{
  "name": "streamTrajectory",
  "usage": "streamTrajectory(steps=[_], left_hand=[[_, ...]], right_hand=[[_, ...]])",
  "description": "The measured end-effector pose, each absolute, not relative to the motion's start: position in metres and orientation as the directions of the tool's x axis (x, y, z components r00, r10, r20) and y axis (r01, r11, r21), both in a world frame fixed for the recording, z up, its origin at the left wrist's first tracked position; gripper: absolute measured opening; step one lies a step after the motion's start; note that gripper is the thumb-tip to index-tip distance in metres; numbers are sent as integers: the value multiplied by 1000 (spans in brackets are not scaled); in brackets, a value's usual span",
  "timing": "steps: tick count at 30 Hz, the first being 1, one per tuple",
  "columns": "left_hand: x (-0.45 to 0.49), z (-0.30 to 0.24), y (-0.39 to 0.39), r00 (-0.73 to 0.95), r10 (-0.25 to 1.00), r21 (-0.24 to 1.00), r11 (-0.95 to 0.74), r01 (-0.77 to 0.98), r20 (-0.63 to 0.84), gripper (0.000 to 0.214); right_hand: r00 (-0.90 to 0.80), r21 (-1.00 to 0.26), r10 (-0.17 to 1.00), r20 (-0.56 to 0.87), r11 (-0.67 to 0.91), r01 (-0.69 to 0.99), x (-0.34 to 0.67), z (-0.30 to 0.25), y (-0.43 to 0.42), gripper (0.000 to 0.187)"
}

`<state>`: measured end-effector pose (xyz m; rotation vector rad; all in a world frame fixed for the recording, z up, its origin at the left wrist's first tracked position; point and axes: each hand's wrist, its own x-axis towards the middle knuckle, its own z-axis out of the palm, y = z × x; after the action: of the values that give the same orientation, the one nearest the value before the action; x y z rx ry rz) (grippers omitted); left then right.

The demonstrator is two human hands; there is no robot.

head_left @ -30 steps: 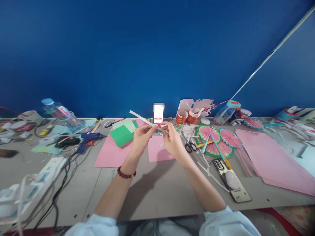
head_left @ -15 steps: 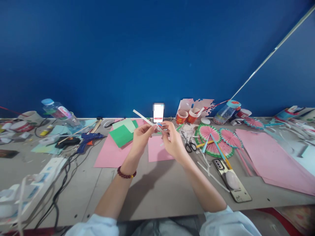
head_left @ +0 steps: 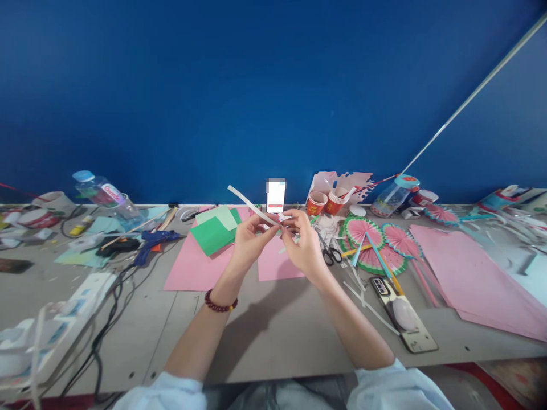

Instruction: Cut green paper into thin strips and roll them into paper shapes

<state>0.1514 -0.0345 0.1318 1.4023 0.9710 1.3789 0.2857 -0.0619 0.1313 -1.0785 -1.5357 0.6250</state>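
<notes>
A narrow white strip (head_left: 247,200), apparently double-sided tape or paper, slants up and left from between my hands. My left hand (head_left: 253,236) pinches it near its lower end, a beaded bracelet round the wrist. Fingertips of my right hand (head_left: 301,239) are closed on the same end, touching my left fingertips; a small white bit (head_left: 284,217) shows there, too small to name. Both hands are raised over a pink sheet (head_left: 277,265). Behind them a lit phone (head_left: 276,196) stands upright against the blue wall.
Green paper (head_left: 211,236) and a blue glue gun (head_left: 151,245) lie to the left, near a power strip (head_left: 77,319). Scissors (head_left: 331,255), watermelon-patterned paper fans (head_left: 363,233), red paper cups (head_left: 316,202) and a second phone (head_left: 404,313) are to the right.
The strip's free end has swung slightly up and left and now bends more. My hands have shifted a little to the right, and the blue spot at my fingertips no longer shows.
</notes>
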Motion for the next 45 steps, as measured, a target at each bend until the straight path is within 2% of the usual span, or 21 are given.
streamTrajectory(steps=[8, 19, 23, 27, 36, 39, 42, 45], left_hand=[[148, 129, -34, 115, 908, 909, -411, 63, 403, 17], [148, 123, -28, 167, 849, 861, -508, -6, 502, 19], [146, 122, -27, 193, 826, 845, -533, -38, 530, 18], [144, 124, -29, 223, 817, 837, -547, 7, 532, 15], [147, 124, -28, 187, 836, 856, -506, -105, 516, 16], [148, 125, -29, 188, 859, 876, -446, -183, 477, 16], [148, 128, -31, 154, 906, 893, -339, -296, 395, 19], [146, 134, -31, 106, 967, 920, -183, -346, 232, 25]], right_hand=[[44, -864, 888, 457, 431, 259, 286, 130, -61, 31], [73, -920, 930, 360, 341, 193, 286, 128, -60, 33], [53, -937, 938, 342, 337, 87, 287, 126, -57, 30], [-6, -958, 960, 279, 277, -73, 289, 129, -55, 27], [-59, -966, 985, 165, 149, -211, 292, 136, -57, 28], [-39, -953, 989, 139, 123, -275, 294, 133, -51, 29], [45, -942, 991, 129, 137, -306, 299, 129, -41, 28], [68, -964, 980, 188, 197, -177, 308, 125, -34, 24]])
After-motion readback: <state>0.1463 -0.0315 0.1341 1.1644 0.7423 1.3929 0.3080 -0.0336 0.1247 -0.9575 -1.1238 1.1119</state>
